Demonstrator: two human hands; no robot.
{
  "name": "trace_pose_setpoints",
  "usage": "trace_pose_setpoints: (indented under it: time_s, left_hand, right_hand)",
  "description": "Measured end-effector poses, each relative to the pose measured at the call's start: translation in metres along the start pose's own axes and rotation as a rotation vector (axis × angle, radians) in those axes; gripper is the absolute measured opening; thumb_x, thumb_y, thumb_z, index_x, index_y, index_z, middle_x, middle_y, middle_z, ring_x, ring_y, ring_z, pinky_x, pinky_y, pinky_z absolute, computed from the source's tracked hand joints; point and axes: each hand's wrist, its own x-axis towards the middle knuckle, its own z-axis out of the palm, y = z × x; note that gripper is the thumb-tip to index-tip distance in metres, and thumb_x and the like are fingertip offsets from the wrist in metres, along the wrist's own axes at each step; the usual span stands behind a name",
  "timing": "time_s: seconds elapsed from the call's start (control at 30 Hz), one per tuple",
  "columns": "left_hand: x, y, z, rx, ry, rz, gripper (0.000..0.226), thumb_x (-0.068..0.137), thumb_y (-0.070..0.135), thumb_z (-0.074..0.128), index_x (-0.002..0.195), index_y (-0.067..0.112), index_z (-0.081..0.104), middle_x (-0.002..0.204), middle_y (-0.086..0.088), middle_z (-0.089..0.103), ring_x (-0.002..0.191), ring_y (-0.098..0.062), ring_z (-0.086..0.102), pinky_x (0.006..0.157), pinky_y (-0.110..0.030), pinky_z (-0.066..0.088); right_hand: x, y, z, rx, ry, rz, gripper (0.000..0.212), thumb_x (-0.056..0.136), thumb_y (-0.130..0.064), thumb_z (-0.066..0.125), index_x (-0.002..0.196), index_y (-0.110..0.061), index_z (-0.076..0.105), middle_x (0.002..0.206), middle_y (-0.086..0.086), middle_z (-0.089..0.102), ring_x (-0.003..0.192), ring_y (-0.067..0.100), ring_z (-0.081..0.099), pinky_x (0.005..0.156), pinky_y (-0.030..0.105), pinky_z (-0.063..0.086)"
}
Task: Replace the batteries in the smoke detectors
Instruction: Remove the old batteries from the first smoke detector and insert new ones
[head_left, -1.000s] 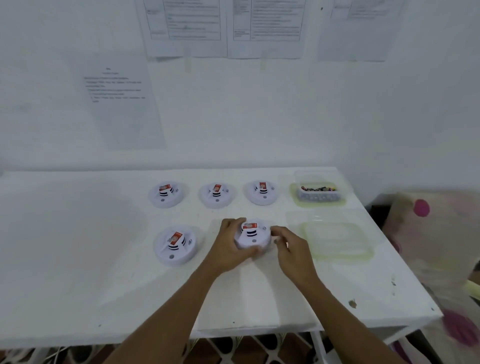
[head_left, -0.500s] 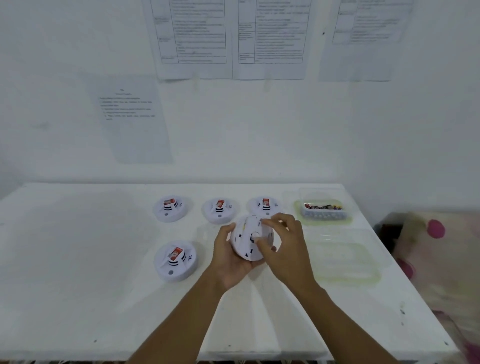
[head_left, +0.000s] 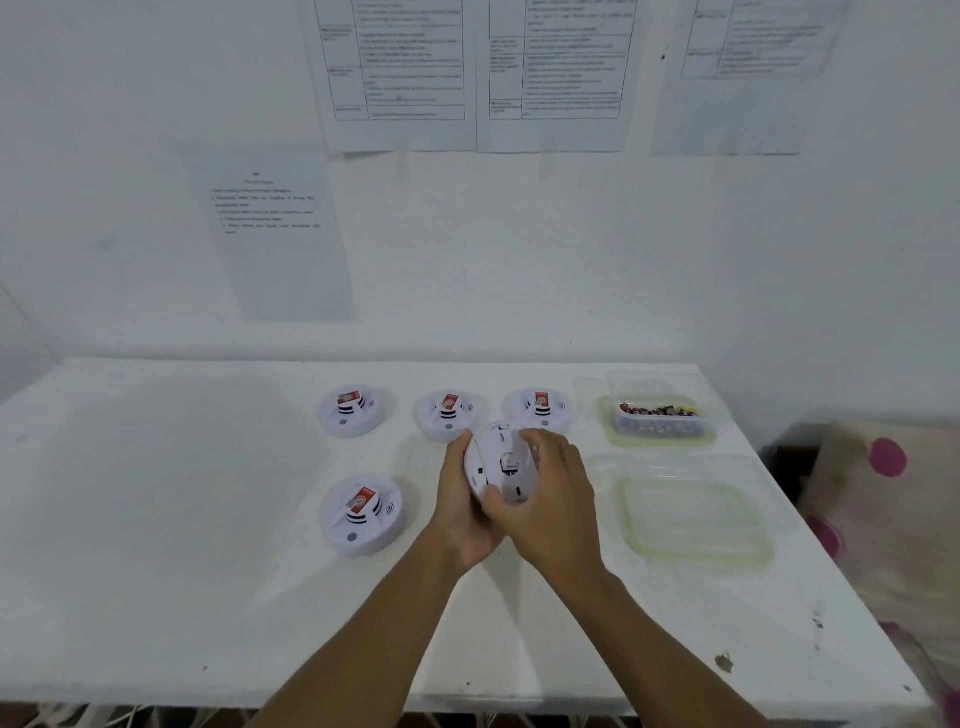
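A smoke detector, tilted with its underside shown, is gripped above the worktop by both curled hands, left hand and right hand.

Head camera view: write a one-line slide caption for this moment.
Left hand and right hand grip a round white plastic smoke detector, its back facing the camera, above the white table.

Smoke detector off the table, underside toward camera

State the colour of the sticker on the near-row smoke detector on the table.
The sticker is red, on the white smoke detector; clearest in the head view.
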Motion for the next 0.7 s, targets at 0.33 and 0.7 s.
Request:
trace_pose_setpoints:
  time_s: [0.33, 0.7]
  left_hand:
    - [0.002, 0.003, -0.010, 0.038, -0.008, -0.014, 0.052, 0.095, 0.053, 0.043, 0.106, 0.014, 0.076, 0.107, -0.009, 0.072, 0.095, -0.022, 0.070, 0.085, -0.034, 0.054]
    - [0.002, 0.017, -0.043, -0.090, 0.032, 0.003, 0.057, 0.091, 0.050, 0.051, 0.133, 0.012, 0.058, 0.132, -0.021, 0.061, 0.124, -0.039, 0.054, 0.097, -0.056, 0.047]
  right_hand:
    - [0.005, -0.005, -0.006, -0.071, -0.095, 0.026, 0.053, 0.074, -0.041, 0.069, 0.120, -0.022, 0.052, 0.108, -0.009, 0.059, 0.096, 0.010, 0.056, 0.079, 0.023, 0.046]
    - [0.013, 0.072, -0.018, 0.058, -0.205, 0.238, 0.040, 0.089, -0.012, 0.058, 0.128, -0.022, 0.055, 0.110, -0.004, 0.063, 0.100, 0.014, 0.058, 0.081, 0.024, 0.041]
